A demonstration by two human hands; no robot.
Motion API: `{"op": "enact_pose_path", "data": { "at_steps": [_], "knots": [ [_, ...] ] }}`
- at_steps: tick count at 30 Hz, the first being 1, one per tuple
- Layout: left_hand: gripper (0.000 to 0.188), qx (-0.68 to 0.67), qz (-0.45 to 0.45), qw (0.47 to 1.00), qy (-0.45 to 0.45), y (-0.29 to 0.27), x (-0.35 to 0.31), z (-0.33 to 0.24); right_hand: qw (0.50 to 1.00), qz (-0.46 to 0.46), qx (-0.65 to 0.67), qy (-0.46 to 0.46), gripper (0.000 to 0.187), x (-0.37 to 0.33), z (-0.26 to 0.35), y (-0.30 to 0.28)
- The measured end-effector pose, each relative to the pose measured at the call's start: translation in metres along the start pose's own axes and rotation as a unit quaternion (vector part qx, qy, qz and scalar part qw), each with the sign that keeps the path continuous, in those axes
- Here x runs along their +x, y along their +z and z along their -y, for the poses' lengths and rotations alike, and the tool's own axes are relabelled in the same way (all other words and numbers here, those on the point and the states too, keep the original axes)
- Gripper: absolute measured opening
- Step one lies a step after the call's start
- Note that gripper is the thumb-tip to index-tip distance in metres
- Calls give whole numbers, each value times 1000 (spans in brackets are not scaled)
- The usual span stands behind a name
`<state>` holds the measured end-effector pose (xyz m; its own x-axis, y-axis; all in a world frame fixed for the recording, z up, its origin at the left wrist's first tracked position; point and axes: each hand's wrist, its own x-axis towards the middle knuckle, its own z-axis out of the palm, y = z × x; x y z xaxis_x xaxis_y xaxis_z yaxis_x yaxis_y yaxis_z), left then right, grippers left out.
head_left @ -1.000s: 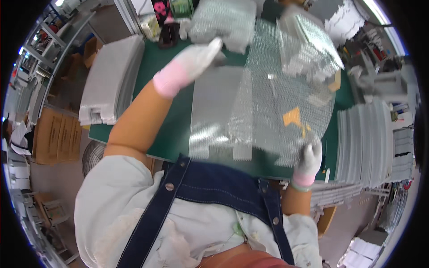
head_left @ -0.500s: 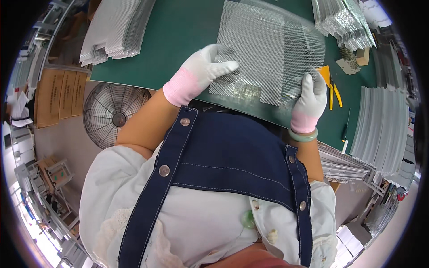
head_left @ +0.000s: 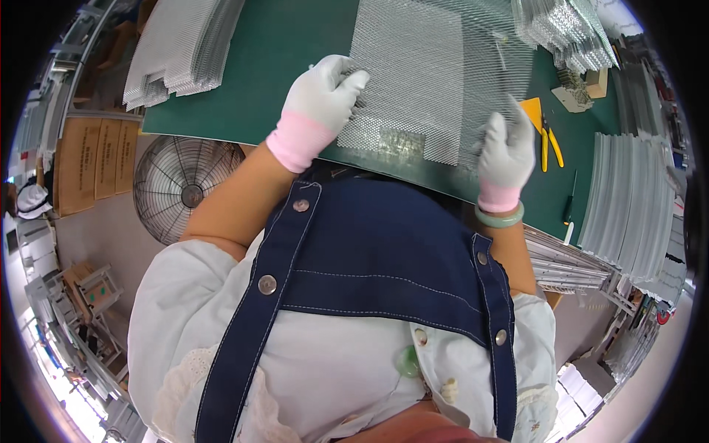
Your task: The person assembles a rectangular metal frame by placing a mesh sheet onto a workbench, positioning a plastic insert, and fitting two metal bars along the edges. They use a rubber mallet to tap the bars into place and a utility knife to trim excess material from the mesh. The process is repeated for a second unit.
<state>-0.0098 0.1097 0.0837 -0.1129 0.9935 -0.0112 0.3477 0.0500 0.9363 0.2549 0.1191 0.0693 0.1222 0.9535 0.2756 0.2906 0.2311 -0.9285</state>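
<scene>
A loose silver metal mesh sheet [head_left: 487,66] spans the space between my gloved hands, overlapping a notched mesh panel [head_left: 406,74] on the green table. My left hand [head_left: 317,103], in a white glove with a pink cuff, is closed at the left edge of the mesh, thumb pressed toward curled fingers. At the sheet's lower right edge, my right hand [head_left: 507,151] has the mesh between its thumb and fingers; the fingertips are blurred. Where the mesh layers overlap, I cannot make out every edge.
Mesh panels are stacked at the far left [head_left: 181,52] and far right [head_left: 565,33]. Beside my right hand are a yellow scraper [head_left: 531,113], yellow-handled pliers [head_left: 550,144] and a thin screwdriver [head_left: 570,199]. More stacked panels [head_left: 628,203] stand at the right; a floor fan [head_left: 190,193] is at left.
The loose mesh sheet has lost its visible curl and spreads flatter. My left hand has shifted slightly up and left, its thumb drawn in; my right hand has moved only a little.
</scene>
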Motion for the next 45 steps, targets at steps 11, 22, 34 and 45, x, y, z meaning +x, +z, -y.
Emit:
{"op": "enact_pose_path", "data": {
  "at_steps": [11, 22, 34, 45],
  "knots": [
    [33, 350, -60, 934, 36, 36, -2, 49, 874, 146, -459, 65, 56, 10, -40, 29],
    [32, 395, 5, 917, -50, 37, 11, 46, 830, 196, -510, 111, 57, 20, -38, 35],
    [32, 357, -7, 934, -14, 33, 10, 49, 835, 191, -506, 104, 60, 20, -38, 36],
    [57, 505, 19, 836, 214, 31, 29, 74, 777, 226, -569, -147, 60, 31, -59, 28]
  ]
}}
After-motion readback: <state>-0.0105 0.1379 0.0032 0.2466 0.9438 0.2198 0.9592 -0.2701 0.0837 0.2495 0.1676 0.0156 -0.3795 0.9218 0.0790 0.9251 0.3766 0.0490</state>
